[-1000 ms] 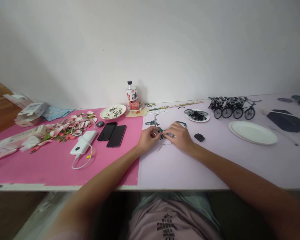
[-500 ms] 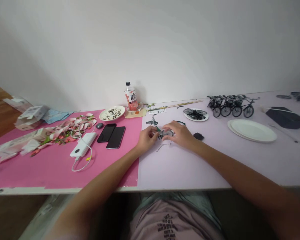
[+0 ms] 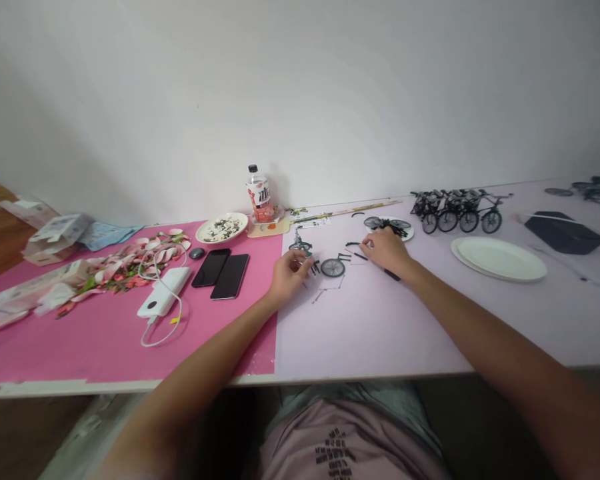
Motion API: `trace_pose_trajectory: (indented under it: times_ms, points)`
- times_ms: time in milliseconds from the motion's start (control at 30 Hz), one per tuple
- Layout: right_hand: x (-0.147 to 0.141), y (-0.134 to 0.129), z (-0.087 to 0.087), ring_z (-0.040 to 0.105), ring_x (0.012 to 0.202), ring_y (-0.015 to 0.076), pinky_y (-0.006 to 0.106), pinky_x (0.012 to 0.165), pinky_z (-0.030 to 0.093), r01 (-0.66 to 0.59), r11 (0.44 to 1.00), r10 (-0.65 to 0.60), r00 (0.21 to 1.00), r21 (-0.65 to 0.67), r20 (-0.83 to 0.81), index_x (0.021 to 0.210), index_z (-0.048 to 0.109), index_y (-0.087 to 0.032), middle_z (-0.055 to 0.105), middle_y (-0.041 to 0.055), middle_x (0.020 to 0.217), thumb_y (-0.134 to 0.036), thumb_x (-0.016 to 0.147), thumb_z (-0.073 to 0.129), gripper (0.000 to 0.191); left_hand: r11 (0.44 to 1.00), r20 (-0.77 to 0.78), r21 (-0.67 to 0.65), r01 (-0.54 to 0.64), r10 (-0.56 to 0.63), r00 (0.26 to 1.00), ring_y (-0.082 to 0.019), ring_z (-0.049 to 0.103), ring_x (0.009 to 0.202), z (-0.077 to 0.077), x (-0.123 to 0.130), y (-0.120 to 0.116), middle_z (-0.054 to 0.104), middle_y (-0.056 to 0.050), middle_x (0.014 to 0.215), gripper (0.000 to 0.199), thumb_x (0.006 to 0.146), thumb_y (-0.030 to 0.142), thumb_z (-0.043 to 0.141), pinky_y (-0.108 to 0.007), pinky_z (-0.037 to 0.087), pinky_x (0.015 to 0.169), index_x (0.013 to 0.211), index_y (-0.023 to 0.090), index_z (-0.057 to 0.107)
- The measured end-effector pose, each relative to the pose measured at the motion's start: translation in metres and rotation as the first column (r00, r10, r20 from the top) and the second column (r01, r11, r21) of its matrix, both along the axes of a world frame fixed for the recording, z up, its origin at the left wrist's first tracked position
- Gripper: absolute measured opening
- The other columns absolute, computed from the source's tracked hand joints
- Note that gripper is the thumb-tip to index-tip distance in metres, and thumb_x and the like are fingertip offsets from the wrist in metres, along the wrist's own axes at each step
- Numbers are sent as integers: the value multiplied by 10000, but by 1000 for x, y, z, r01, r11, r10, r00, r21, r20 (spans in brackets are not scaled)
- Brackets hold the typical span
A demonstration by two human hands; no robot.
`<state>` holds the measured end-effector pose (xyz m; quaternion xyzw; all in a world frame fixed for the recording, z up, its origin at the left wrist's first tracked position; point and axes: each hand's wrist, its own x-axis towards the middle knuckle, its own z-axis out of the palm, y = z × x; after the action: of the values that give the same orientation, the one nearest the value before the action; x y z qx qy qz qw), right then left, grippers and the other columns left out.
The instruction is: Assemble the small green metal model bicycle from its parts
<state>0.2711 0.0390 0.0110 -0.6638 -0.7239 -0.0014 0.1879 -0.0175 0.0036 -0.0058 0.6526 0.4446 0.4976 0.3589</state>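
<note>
The small dark model bicycle (image 3: 333, 267) is sitting between the two hands, over the pale lilac half of the counter (image 3: 370, 333), its spoked grey wheel facing the wearer just right of the left fingertips. The left hand (image 3: 287, 275) is curling inward, thumb and fingers pinching the model's left end — a speck of green is showing at the fingertips, though the grip itself is partly hidden. The right hand (image 3: 386, 248) is hovering apart from the model, farther right, over the near edge of a small white plate (image 3: 411, 235) that is holding a heap of black plastic parts (image 3: 399, 225); its fingers are bending together, and I cannot tell whether they are pinching anything. A slim black rod-like piece (image 3: 392, 275) is lying just below that hand, and thin grey rods (image 3: 325, 291) are lying on the near side of the model. Behind the left hand, a small grey spindly piece (image 3: 299, 239) is standing out against the lilac. A tight row of dark model bicycles (image 3: 460, 212) is standing beyond the right hand — two overlapping white plates (image 3: 505, 260) are resting in front of it. Two black phones (image 3: 230, 277) are lying on the pink half, left of the left hand.
</note>
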Motion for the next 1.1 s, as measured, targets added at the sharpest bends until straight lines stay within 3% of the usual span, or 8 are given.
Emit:
trace_pose_trajectory:
  times_ms: [233, 367, 433, 533, 633, 800, 967, 1100]
  points:
    - [-6, -3, 3, 636, 975, 280, 329, 727, 445, 66, 995, -74, 990, -71, -119, 991, 736, -207, 739, 115, 976, -315, 947, 582, 193, 1000, 37, -9, 23, -23, 999, -151, 654, 536, 1, 1, -1, 654, 7, 694, 424, 831, 542, 775, -261, 505, 526, 978, 179, 613]
    - [-11, -5, 5, 619, 743, 221, 310, 678, 418, 27, 998, -4, 915, 50, -403, 1024, 658, -199, 689, 50, 775, -343, 949, 577, 182, 1000, 36, -10, 17, -17, 999, -152, 654, 529, 3, 1, -2, 656, 7, 705, 420, 829, 539, 775, -259, 501, 504, 971, 178, 616]
    - [-18, -8, 5, 577, 644, 196, 303, 637, 413, -21, 995, 75, 784, 95, -616, 982, 619, -201, 636, 15, 668, -380, 926, 597, 189, 1000, 32, -10, 19, -18, 999, -150, 656, 529, 2, 1, -2, 665, 2, 725, 419, 834, 541, 768, -258, 501, 498, 972, 176, 618]
    - [-31, -15, 8, 504, 557, 153, 272, 537, 359, -153, 985, 144, 514, 74, -846, 937, 586, -220, 620, -10, 631, -429, 838, 691, 255, 1000, 27, -3, 14, -14, 1000, -145, 656, 533, 1, 0, -1, 676, -3, 743, 412, 838, 530, 766, -255, 501, 509, 982, 173, 621]
    - [-43, -25, 12, 412, 511, 111, 239, 478, 269, -233, 972, 64, 286, -4, -956, 902, 583, -237, 588, -38, 607, -378, 758, 740, 255, 1000, 19, -4, 6, -6, 1000, -144, 647, 535, -1, 0, 0, 675, -5, 733, 411, 837, 520, 770, -255, 500, 513, 995, 172, 621]
    - [-52, -35, 15, 408, 543, 103, 220, 459, 181, -391, 920, 15, 77, -16, -997, 930, 629, -247, 576, -46, 630, -301, 692, 758, 277, 1000, 7, -7, 7, -7, 1000, -143, 640, 537, -2, 0, 1, 669, -7, 733, 393, 839, 507, 766, -259, 501, 515, 984, 172, 620]
    - [-53, -36, 12, 505, 660, 130, 224, 479, 271, -462, 887, 60, 93, 10, -994, 836, 659, -208, 607, 3, 705, -357, 737, 776, 213, 1000, 1, -6, 0, 0, 1000, -147, 645, 541, -2, 0, 0, 674, -5, 712, 391, 839, 498, 772, -263, 507, 534, 993, 169, 626]
    - [-54, -39, 6, 568, 709, 159, 251, 523, 369, -458, 888, 145, 185, 46, -972, 1080, 657, -234, 664, 6, 764, -490, 857, 745, 350, 1000, -8, -6, -2, 2, 1000, -151, 647, 542, 2, 0, -3, 678, -7, 709, 382, 846, 495, 772, -266, 509, 530, 988, 169, 631]
